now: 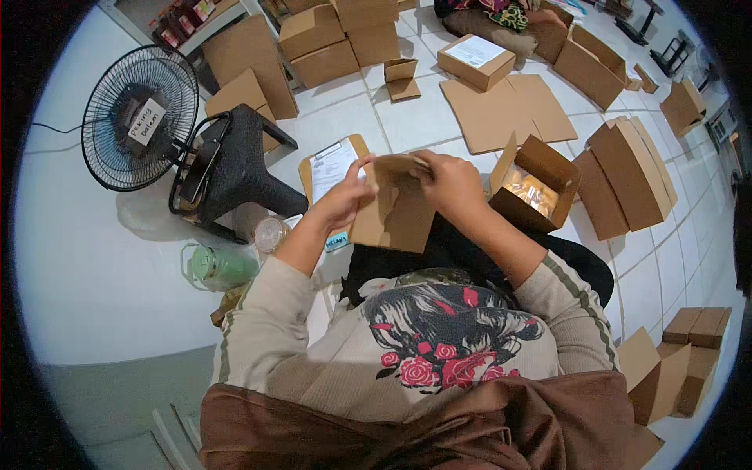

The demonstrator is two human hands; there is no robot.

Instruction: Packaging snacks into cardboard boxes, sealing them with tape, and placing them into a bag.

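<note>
A small brown cardboard box (pixel 393 219), partly folded, is held up over my lap between both hands. My right hand (pixel 456 186) pinches its upper right edge, thumb and fingers closed round the board. At its left side, my left hand (pixel 343 197) grips the edge with bent fingers. Below and behind the left hand lies a clipboard (pixel 358 146) with a printed paper sheet (pixel 333 166). Just right of my right hand stands an open cardboard box (pixel 560 192) holding a clear pack of orange-yellow goods (pixel 531 190).
A black fan (pixel 141 117) and a black stool (pixel 251 168) stand on the left, near a green jug (pixel 215 266) and a clear round container (pixel 271 233). Flat cardboard (pixel 509 113) and a closed box (pixel 476 61) lie ahead. Tall boxes (pixel 627 176) stand right. Another person (pixel 489 23) sits beyond.
</note>
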